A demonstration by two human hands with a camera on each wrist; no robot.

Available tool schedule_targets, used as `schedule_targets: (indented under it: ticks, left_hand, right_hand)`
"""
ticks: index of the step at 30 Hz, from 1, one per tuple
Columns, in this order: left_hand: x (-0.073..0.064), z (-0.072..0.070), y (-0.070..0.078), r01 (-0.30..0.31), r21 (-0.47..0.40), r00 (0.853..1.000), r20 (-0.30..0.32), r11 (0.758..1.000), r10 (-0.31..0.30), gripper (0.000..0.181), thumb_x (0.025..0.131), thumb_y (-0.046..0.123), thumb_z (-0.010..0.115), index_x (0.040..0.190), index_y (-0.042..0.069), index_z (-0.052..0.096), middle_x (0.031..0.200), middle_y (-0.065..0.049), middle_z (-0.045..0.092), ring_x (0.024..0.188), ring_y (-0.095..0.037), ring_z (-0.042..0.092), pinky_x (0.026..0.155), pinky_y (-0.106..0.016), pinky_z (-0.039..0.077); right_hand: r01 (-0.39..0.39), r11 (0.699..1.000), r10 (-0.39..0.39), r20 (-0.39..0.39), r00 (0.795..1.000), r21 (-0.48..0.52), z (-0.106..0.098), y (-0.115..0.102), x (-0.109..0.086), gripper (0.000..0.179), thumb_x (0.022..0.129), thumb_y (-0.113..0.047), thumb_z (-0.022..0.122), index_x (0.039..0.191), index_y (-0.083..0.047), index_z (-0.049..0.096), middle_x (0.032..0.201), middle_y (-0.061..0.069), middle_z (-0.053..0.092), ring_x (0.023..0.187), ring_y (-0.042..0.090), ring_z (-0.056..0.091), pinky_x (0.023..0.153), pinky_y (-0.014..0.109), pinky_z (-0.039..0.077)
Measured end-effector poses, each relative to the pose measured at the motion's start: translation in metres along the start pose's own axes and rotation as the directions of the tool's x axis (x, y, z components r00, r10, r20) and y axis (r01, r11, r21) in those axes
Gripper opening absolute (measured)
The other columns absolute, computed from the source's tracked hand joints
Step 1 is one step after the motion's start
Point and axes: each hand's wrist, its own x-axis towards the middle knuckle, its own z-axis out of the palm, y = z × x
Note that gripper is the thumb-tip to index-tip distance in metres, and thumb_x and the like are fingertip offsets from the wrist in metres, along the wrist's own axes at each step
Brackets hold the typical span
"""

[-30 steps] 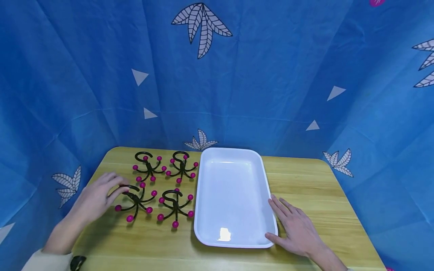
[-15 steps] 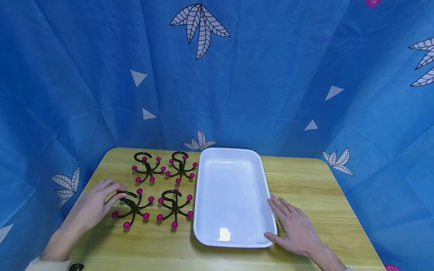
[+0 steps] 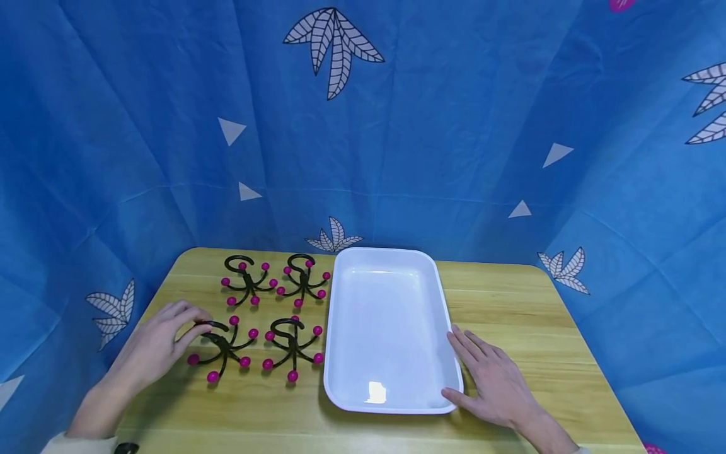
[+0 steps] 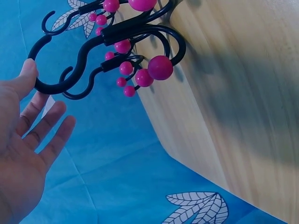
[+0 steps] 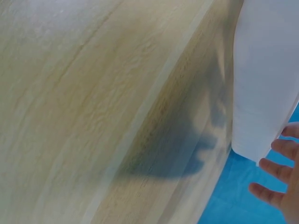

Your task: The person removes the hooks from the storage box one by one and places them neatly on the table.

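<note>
In the head view my left hand (image 3: 150, 347) pinches the curved top of a black multi-arm hanging hook (image 3: 224, 347) with pink ball tips, at the front left of the group. The left wrist view shows the thumb and index finger at the S-shaped end of that hook (image 4: 124, 30), the other fingers spread. My right hand (image 3: 499, 384) rests its extended fingers on the right rim of a white rectangular tray (image 3: 386, 334). Its fingers also show beside the outer wall of the tray (image 5: 264, 79) in the right wrist view.
Three matching hooks lie near the held one: one behind it (image 3: 247, 282), one at the back beside the tray (image 3: 304, 280), one in front (image 3: 293, 345). All stand on a wooden table (image 3: 510, 302). A blue patterned curtain (image 3: 431, 139) surrounds the table.
Over the last second my left hand has shifted the held hook slightly left and toward me, mostly in the first half. My right hand and the tray stay in place.
</note>
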Motion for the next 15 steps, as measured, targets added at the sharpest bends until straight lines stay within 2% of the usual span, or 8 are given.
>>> schedule_targets:
  ticks: [3,5,8,11,13,15]
  left_hand:
    - [0.000,-0.001,0.000,0.002,-0.002,1.000,0.000,1.000,-0.002,0.023,0.084,0.012,0.086,0.100,0.024,0.075,0.096,0.007,0.070,0.090,-0.020,0.066,0.067,-0.038,0.054]
    - [0.000,-0.002,0.000,0.006,-0.008,1.000,0.004,1.000,-0.006,0.023,0.084,0.012,0.086,0.101,0.023,0.076,0.097,0.006,0.070,0.088,-0.022,0.067,0.061,-0.033,0.052]
    - [-0.001,-0.004,0.001,0.020,-0.013,1.000,0.012,1.000,-0.020,0.024,0.085,0.014,0.086,0.106,0.022,0.076,0.100,0.002,0.071,0.085,-0.024,0.067,0.051,-0.024,0.041]
    - [0.000,-0.006,0.004,0.041,-0.018,0.999,0.019,0.999,-0.041,0.024,0.087,0.017,0.085,0.109,0.021,0.077,0.103,-0.001,0.072,0.084,-0.025,0.067,0.047,-0.020,0.034]
    - [0.002,-0.008,0.007,0.058,-0.016,0.998,0.029,0.998,-0.058,0.024,0.089,0.021,0.084,0.112,0.020,0.077,0.106,-0.003,0.072,0.087,-0.026,0.068,0.048,-0.021,0.035]
    - [0.005,-0.009,0.012,0.075,-0.008,0.996,0.043,0.997,-0.075,0.024,0.091,0.027,0.083,0.113,0.020,0.077,0.108,-0.004,0.073,0.092,-0.028,0.069,0.051,-0.025,0.042]
  right_hand:
    - [0.002,1.000,-0.002,-0.004,1.000,0.000,0.000,0.000,0.001,0.097,0.087,-0.072,0.069,0.161,-0.014,0.044,0.167,0.005,0.046,0.147,0.034,0.053,0.109,0.055,0.051]
    - [0.004,1.000,-0.004,-0.007,1.000,0.002,-0.001,0.000,0.001,0.097,0.087,-0.072,0.069,0.161,-0.014,0.044,0.167,0.005,0.046,0.148,0.034,0.052,0.110,0.056,0.051]
    - [0.015,1.000,-0.014,-0.020,1.000,0.004,-0.002,0.000,0.001,0.097,0.087,-0.071,0.070,0.160,-0.014,0.045,0.167,0.005,0.047,0.147,0.036,0.052,0.108,0.057,0.052]
    - [0.026,1.000,-0.026,-0.047,0.999,-0.003,-0.005,0.002,0.002,0.098,0.085,-0.071,0.072,0.159,-0.012,0.047,0.165,0.007,0.049,0.146,0.037,0.053,0.106,0.058,0.053]
    - [0.034,0.999,-0.035,-0.068,0.997,-0.012,-0.008,0.004,0.004,0.098,0.084,-0.070,0.074,0.158,-0.011,0.048,0.164,0.008,0.050,0.144,0.038,0.054,0.104,0.059,0.054]
    - [0.036,0.999,-0.039,-0.082,0.996,-0.027,-0.012,0.006,0.007,0.098,0.084,-0.071,0.073,0.157,-0.010,0.049,0.163,0.008,0.051,0.143,0.038,0.055,0.103,0.058,0.054]
